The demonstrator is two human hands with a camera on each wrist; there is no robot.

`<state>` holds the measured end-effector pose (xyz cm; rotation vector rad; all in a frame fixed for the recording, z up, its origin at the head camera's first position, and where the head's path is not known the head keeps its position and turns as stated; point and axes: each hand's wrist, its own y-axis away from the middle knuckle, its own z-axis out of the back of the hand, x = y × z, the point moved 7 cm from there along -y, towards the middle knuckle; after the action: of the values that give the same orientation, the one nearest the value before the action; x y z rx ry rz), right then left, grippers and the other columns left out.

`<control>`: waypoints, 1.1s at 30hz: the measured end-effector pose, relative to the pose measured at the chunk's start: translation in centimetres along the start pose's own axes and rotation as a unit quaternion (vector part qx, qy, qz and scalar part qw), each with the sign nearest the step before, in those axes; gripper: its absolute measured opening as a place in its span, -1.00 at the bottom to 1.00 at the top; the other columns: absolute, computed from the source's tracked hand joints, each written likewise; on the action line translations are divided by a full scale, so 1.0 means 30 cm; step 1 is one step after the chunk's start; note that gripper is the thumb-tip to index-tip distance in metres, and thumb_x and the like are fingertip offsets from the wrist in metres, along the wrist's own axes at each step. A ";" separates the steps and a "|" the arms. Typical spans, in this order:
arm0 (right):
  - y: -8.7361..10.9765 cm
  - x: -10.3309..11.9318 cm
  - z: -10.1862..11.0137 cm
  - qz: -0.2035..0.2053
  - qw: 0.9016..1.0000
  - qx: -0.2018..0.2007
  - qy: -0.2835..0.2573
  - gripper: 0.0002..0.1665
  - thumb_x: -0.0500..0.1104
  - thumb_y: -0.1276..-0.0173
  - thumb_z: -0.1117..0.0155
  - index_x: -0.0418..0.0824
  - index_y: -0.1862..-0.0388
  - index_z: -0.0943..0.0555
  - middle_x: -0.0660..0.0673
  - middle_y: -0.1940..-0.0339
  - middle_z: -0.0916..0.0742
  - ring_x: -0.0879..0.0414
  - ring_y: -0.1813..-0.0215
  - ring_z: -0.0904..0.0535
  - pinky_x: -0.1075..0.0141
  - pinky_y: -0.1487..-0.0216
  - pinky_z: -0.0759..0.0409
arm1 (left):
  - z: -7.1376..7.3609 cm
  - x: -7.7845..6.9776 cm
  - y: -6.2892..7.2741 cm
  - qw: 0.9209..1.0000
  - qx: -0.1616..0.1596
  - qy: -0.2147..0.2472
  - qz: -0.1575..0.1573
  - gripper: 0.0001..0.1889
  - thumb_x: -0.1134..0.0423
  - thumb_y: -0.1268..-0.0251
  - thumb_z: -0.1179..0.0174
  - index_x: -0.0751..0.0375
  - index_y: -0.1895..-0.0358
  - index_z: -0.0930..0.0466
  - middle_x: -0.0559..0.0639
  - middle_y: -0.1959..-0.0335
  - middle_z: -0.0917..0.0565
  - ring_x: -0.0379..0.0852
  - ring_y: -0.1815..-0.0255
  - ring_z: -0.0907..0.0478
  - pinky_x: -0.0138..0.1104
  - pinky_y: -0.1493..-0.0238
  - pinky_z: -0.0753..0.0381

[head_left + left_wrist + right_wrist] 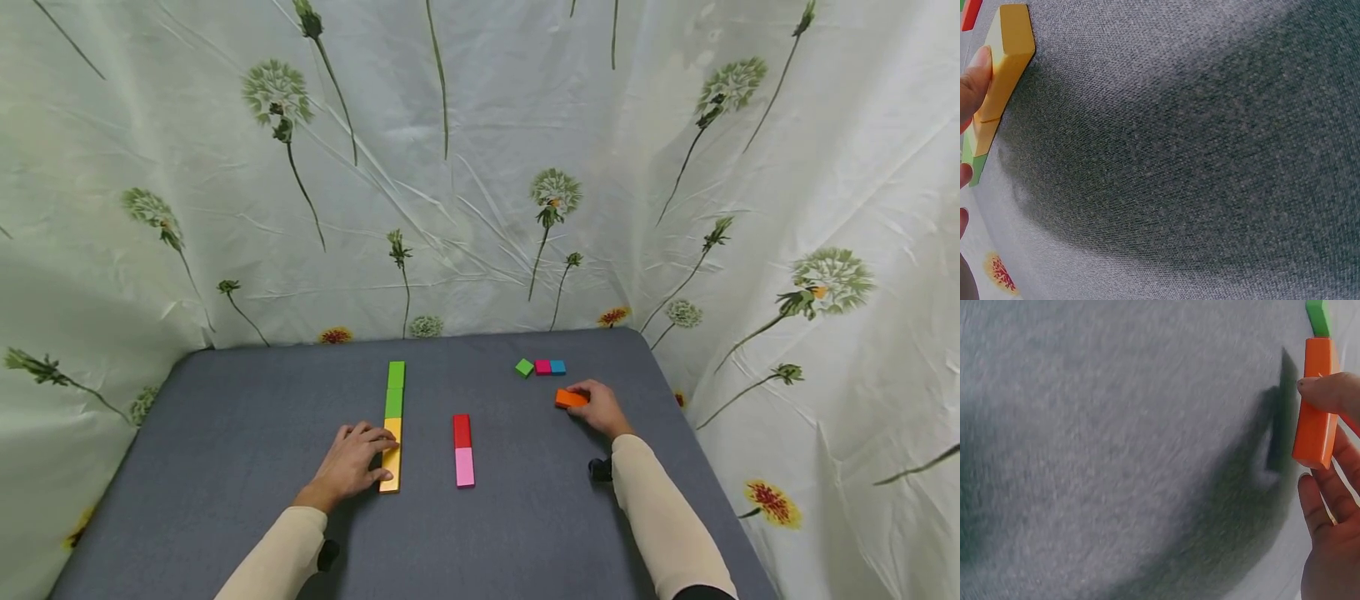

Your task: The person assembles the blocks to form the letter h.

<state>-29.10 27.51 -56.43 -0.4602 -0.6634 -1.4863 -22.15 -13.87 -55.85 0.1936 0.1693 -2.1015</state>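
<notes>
My left hand [352,462] rests on the yellow blocks [390,483], its thumb touching the long one's top in the left wrist view. Two green blocks [395,390] continue this straight row toward the back. With thumb and fingers, my right hand [602,410] pinches an orange block [1316,406]; a shadow lies apart from the block in the right wrist view, so it appears raised off the table. Between the hands, a red block [462,431] and a pink block [464,468] lie end to end, parallel to the green and yellow row.
Behind the orange block lie a small turned green block [524,367], a magenta block [543,367] and a blue block [558,367], the last two touching. A dark grey cloth covers the table [247,433]. A white curtain with dandelion prints [480,208] hangs behind it.
</notes>
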 end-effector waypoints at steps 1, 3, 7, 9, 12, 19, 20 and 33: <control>-0.003 0.007 -0.003 0.002 1.000 0.002 -0.001 -0.61 -0.35 -0.16 -0.40 -0.36 -0.01 -0.62 -0.29 0.00 -0.64 -0.16 -0.03 -0.52 -0.05 -0.15 -0.42 | 0.001 0.000 0.000 1.000 0.000 0.001 -0.001 -0.55 -0.02 0.03 -0.45 0.07 0.05 -0.69 -0.11 0.01 -0.61 -0.03 -0.04 -0.43 0.03 -0.09 -0.30; -0.009 0.022 -0.010 0.011 1.000 0.007 0.000 -0.61 -0.35 -0.15 -0.41 -0.36 0.01 -0.63 -0.27 0.03 -0.65 -0.14 0.00 -0.53 -0.04 -0.12 -0.44 | 0.004 0.000 -0.001 1.000 -0.002 0.001 -0.002 -0.55 -0.02 0.03 -0.45 0.07 0.05 -0.69 -0.11 0.01 -0.61 -0.03 -0.04 -0.44 0.03 -0.09 -0.30; -0.021 0.059 -0.024 0.028 0.999 0.015 -0.003 -0.62 -0.36 -0.11 -0.43 -0.34 0.04 -0.64 -0.23 0.08 -0.66 -0.10 0.04 -0.54 -0.02 -0.10 -0.46 | 0.006 -0.004 0.002 1.000 -0.010 -0.001 -0.010 -0.55 -0.01 0.03 -0.46 0.07 0.03 -0.69 -0.10 0.00 -0.61 -0.03 -0.04 -0.44 0.00 -0.07 -0.30; -0.026 0.080 -0.034 0.041 0.999 0.017 -0.005 -0.63 -0.37 -0.10 -0.44 -0.34 0.06 -0.64 -0.22 0.08 -0.67 -0.09 0.05 -0.55 -0.01 -0.09 -0.47 | 0.007 -0.006 0.004 1.000 -0.015 -0.004 -0.014 -0.54 0.00 0.04 -0.46 0.07 0.03 -0.69 -0.09 0.00 -0.62 -0.02 -0.03 -0.45 -0.01 -0.06 -0.31; -0.030 0.113 -0.052 0.061 0.998 0.024 -0.002 -0.62 -0.36 -0.09 -0.45 -0.34 0.07 -0.65 -0.22 0.09 -0.68 -0.09 0.06 -0.56 -0.01 -0.08 -0.49 | 0.008 -0.007 0.007 1.000 -0.019 -0.004 -0.016 -0.53 0.00 0.04 -0.46 0.08 0.02 -0.69 -0.08 0.00 -0.62 -0.02 -0.04 -0.45 -0.01 -0.06 -0.31; -0.047 0.182 -0.112 0.070 0.996 0.047 0.006 -0.63 -0.31 -0.15 -0.44 -0.29 0.04 -0.64 -0.16 0.07 -0.68 -0.03 0.04 -0.56 0.05 -0.10 -0.49 | 0.006 -0.003 0.008 1.000 -0.014 0.001 -0.009 -0.55 0.00 0.05 -0.47 0.08 0.04 -0.70 -0.09 0.02 -0.62 -0.02 -0.04 -0.44 0.00 -0.08 -0.30; -0.050 0.195 -0.121 0.073 0.996 0.052 0.006 -0.63 -0.31 -0.15 -0.44 -0.29 0.04 -0.64 -0.16 0.07 -0.68 -0.02 0.04 -0.56 0.05 -0.10 -0.49 | 0.005 -0.001 0.009 1.000 -0.012 0.002 -0.008 -0.55 0.00 0.05 -0.47 0.08 0.05 -0.70 -0.10 0.02 -0.62 -0.02 -0.04 -0.44 0.00 -0.08 -0.30; -0.101 0.349 -0.191 0.095 0.991 0.088 0.029 -0.66 -0.35 -0.10 -0.44 -0.29 0.10 -0.68 -0.12 0.14 -0.69 0.04 0.12 -0.54 0.13 -0.06 -0.52 | 0.001 0.003 0.001 1.000 0.001 0.008 -0.003 -0.56 -0.01 0.02 -0.46 0.08 0.04 -0.69 -0.09 0.00 -0.61 -0.02 -0.06 -0.44 0.00 -0.09 -0.30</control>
<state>-31.79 15.71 -54.17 -0.3325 -0.6793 -1.2444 -22.16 -13.97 -55.83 0.2106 0.1784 -2.1070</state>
